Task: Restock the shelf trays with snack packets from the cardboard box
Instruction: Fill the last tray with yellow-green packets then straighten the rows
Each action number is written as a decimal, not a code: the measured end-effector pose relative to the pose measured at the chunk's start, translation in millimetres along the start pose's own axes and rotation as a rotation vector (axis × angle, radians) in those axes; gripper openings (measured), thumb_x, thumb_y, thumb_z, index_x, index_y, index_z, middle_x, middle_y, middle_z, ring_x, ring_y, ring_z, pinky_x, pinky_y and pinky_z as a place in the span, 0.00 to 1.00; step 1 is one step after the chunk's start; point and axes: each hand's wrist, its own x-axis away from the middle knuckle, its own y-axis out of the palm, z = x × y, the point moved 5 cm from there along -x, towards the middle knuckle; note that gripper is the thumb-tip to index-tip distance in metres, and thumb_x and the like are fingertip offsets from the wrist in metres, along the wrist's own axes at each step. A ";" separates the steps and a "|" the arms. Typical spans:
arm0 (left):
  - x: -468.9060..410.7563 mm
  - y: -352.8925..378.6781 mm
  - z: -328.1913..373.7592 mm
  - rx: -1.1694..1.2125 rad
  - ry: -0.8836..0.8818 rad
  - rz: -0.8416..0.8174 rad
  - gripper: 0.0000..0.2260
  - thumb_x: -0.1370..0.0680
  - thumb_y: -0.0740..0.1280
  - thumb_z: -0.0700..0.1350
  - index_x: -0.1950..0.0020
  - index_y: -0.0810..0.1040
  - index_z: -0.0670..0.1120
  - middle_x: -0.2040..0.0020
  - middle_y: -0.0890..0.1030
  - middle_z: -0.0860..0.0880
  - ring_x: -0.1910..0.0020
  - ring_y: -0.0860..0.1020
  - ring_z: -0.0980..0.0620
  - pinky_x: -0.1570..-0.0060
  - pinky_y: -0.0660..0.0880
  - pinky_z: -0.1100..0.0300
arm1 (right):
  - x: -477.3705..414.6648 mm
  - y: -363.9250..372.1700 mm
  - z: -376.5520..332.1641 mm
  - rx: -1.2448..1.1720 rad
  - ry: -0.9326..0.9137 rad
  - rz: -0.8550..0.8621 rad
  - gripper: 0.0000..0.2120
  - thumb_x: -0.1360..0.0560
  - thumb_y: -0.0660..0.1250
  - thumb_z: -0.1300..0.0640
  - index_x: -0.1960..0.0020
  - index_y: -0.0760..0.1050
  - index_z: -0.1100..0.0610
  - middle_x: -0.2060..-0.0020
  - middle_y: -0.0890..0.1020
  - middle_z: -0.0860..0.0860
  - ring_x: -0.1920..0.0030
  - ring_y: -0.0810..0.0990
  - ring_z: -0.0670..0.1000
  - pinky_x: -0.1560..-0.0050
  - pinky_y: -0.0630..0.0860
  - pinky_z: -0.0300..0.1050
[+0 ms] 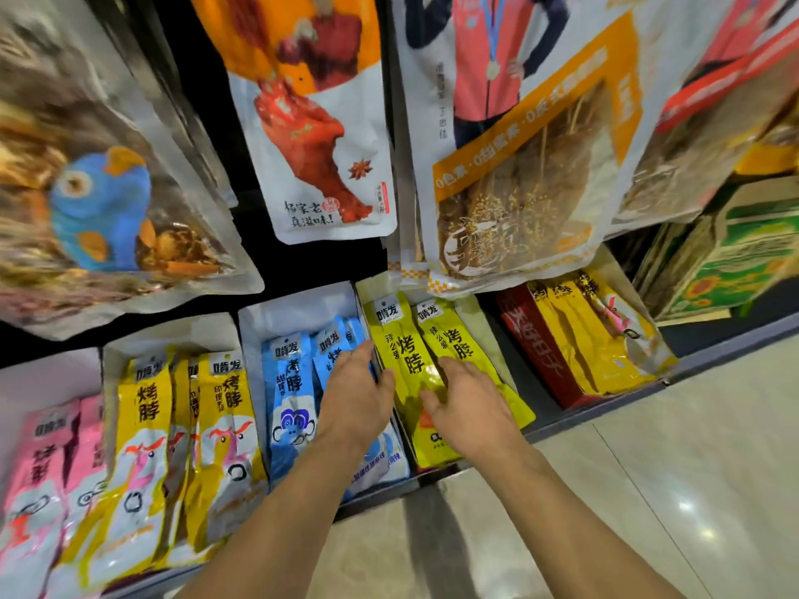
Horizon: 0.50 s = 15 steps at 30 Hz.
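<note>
As left hand (355, 393) and right hand (469, 406) spread loosely, each grip seemingly holds nothing.

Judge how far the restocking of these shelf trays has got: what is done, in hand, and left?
Done, seemingly: the pink packets, yellow-and-white packets and blue packets already fill their trays' fronts. In hand: the left hand lies flat over the blue packets, the right hand rests on the lime-yellow packets, apparently settling them. Left: the blue tray shows bare space behind; whether stock remains cannot be told.

Both arms extend forward, left hand (359, 395) beside right hand (469, 410), fingers loosely straight.
</note>
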 end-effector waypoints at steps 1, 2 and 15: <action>6.5 -5.6 4.3 -0.061 0.022 -0.015 0.26 0.18 0.63 0.50 0.21 0.61 0.45 0.26 0.68 0.44 0.27 0.67 0.46 0.27 0.64 0.52 | 7.9 -5.7 -2.6 0.043 -0.012 0.010 0.25 0.19 0.62 0.45 0.25 0.65 0.54 0.32 0.73 0.53 0.31 0.69 0.56 0.33 0.69 0.52; 12.7 -11.6 8.6 -0.138 0.045 -0.031 0.27 0.18 0.62 0.51 0.21 0.60 0.45 0.24 0.66 0.44 0.25 0.64 0.45 0.26 0.61 0.52 | 15.9 -12.1 -5.8 0.094 -0.030 0.021 0.24 0.19 0.61 0.45 0.26 0.66 0.54 0.32 0.73 0.53 0.31 0.69 0.57 0.33 0.69 0.52; 115.1 -173.9 60.7 -0.667 0.177 0.043 0.25 0.19 0.61 0.58 0.27 0.67 0.46 0.30 0.72 0.45 0.32 0.69 0.40 0.35 0.69 0.46 | 125.7 -107.3 -100.4 0.417 -0.206 0.110 0.27 0.19 0.59 0.42 0.27 0.64 0.58 0.31 0.71 0.58 0.31 0.67 0.61 0.34 0.67 0.57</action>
